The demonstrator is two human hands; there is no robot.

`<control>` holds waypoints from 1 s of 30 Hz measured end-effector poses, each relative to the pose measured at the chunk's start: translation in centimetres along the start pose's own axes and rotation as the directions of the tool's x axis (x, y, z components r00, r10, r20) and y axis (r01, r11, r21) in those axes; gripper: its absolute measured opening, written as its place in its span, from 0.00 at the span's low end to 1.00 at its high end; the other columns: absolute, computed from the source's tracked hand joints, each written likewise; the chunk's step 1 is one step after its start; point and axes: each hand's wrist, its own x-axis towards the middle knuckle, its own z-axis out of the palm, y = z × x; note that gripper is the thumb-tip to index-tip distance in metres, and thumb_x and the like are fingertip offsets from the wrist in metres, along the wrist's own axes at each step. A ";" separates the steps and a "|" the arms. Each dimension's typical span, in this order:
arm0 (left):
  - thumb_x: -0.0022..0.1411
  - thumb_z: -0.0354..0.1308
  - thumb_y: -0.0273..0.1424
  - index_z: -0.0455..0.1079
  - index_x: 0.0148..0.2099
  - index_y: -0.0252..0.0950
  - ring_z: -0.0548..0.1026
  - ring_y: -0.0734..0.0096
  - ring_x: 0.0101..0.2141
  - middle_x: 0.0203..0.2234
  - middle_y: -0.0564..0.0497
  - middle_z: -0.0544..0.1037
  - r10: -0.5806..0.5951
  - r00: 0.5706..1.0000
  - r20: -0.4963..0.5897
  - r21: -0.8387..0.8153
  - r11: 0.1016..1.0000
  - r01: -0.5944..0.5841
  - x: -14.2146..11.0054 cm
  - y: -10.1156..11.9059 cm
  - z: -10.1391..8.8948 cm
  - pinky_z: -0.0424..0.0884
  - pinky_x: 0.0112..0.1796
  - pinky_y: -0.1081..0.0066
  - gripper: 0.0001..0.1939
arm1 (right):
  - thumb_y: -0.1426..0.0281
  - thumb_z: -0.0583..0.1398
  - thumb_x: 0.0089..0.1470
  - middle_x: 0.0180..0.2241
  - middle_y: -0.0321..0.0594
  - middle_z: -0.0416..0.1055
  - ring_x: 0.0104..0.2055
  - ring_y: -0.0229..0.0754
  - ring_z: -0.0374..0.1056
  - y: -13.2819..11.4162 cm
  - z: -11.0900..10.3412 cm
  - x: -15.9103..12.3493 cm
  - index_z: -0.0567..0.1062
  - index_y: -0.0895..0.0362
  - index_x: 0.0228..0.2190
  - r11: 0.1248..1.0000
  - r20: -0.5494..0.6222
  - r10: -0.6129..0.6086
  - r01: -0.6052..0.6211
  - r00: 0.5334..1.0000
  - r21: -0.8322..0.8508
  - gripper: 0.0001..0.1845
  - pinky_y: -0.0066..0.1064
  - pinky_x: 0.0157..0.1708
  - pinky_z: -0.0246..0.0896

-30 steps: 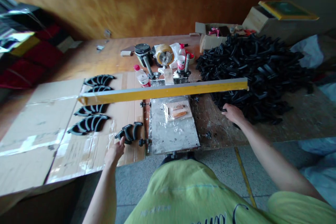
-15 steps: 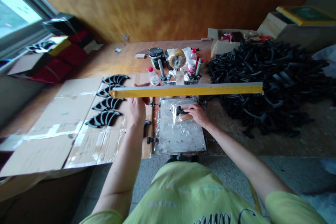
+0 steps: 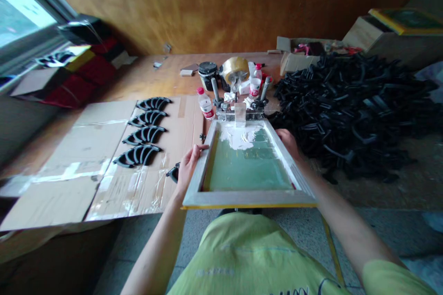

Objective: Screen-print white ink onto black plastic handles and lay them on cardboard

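Observation:
A screen printing frame (image 3: 247, 198) with a pale wooden border and green mesh (image 3: 247, 173) lies in front of me, its near edge over my lap. White ink (image 3: 240, 137) is smeared at the mesh's far end. My left hand (image 3: 189, 163) is closed on the frame's left side, a fingertip on the rim. At the opposite side, my right hand (image 3: 290, 142) has its fingers curled against the outer edge, partly hidden by it. The hinge clamp (image 3: 249, 114) bears the frame's far end. The metal plate and the black part on it are covered from view.
Rows of curved black parts (image 3: 138, 155) rest on cardboard (image 3: 104, 124) at left; a single black part (image 3: 173, 173) lies near my left hand. A heap of black parts (image 3: 356, 110) fills the right. Bottles (image 3: 206, 105), a tub (image 3: 207, 76) and a tape roll (image 3: 236, 68) stand behind the clamp.
The frame has swung down from near edge-on, now showing its mesh and covering the plate. My right hand has left the black part on the plate and moved to the frame's right side.

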 end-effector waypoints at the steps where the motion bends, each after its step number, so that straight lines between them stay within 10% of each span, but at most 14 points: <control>1: 0.58 0.55 0.54 0.76 0.44 0.34 0.70 0.74 0.26 0.28 0.51 0.76 -0.047 0.998 0.033 0.023 0.999 0.046 -0.4 -1.1 -0.2 0.64 0.26 0.76 0.28 | 0.75 0.52 0.58 0.45 0.49 0.72 0.48 0.50 0.68 -0.2 -0.5 1.0 0.76 0.57 0.48 1.000 -0.052 0.014 -0.014 0.999 0.009 0.20 0.44 0.52 0.64; 5: 0.57 0.60 0.49 0.63 0.64 0.38 0.71 0.74 0.26 0.29 0.53 0.77 -0.168 0.981 0.094 0.000 0.986 0.168 -0.9 -5.9 0.1 0.65 0.27 0.77 0.36 | 0.73 0.62 0.52 0.59 0.48 0.60 0.60 0.52 0.58 -4.8 0.1 5.1 0.66 0.55 0.58 0.986 -0.106 -0.168 0.168 0.980 -0.011 0.31 0.46 0.61 0.55; 9: 0.57 0.59 0.47 0.56 0.68 0.39 0.71 0.73 0.27 0.29 0.53 0.76 -0.199 0.977 0.072 0.052 0.979 0.195 -0.4 -8.9 0.9 0.65 0.27 0.76 0.40 | 0.75 0.63 0.53 0.51 0.47 0.68 0.54 0.50 0.63 -9.7 2.5 7.6 0.70 0.57 0.52 0.941 0.158 -0.280 0.303 0.947 -0.152 0.24 0.40 0.53 0.60; 13: 0.58 0.59 0.47 0.62 0.65 0.39 0.72 0.72 0.29 0.32 0.51 0.77 -0.213 0.976 0.052 0.082 0.975 0.209 -0.2 -9.5 1.1 0.66 0.30 0.75 0.36 | 0.73 0.59 0.56 0.40 0.47 0.74 0.45 0.48 0.67 -10.1 3.6 7.4 0.74 0.60 0.39 0.909 0.368 -0.229 0.333 0.901 -0.249 0.08 0.35 0.45 0.60; 20: 0.58 0.58 0.47 0.64 0.63 0.36 0.74 0.68 0.33 0.36 0.49 0.79 -0.204 0.978 0.045 0.079 0.977 0.200 0.0 -10.5 1.1 0.68 0.33 0.73 0.34 | 0.76 0.54 0.57 0.40 0.51 0.73 0.43 0.49 0.65 -10.2 4.2 3.9 0.73 0.62 0.39 0.885 0.323 -0.129 0.256 0.938 -0.389 0.10 0.34 0.39 0.56; 27: 0.60 0.57 0.48 0.64 0.63 0.37 0.75 0.68 0.35 0.39 0.48 0.78 -0.191 0.980 0.060 0.105 0.977 0.184 -0.1 -10.9 1.0 0.69 0.35 0.72 0.33 | 0.79 0.54 0.54 0.34 0.45 0.73 0.40 0.45 0.64 -11.4 1.9 -0.3 0.74 0.59 0.34 0.759 0.507 -0.521 0.644 0.687 -0.093 0.09 0.32 0.34 0.53; 30: 0.60 0.57 0.48 0.65 0.61 0.36 0.75 0.67 0.37 0.39 0.48 0.78 -0.171 0.984 0.051 0.099 0.981 0.165 -0.1 -10.8 1.0 0.69 0.36 0.72 0.32 | 0.77 0.57 0.54 0.33 0.41 0.72 0.39 0.43 0.64 -11.0 0.9 0.3 0.74 0.57 0.32 0.752 0.506 -0.560 0.659 0.657 -0.023 0.06 0.31 0.33 0.52</control>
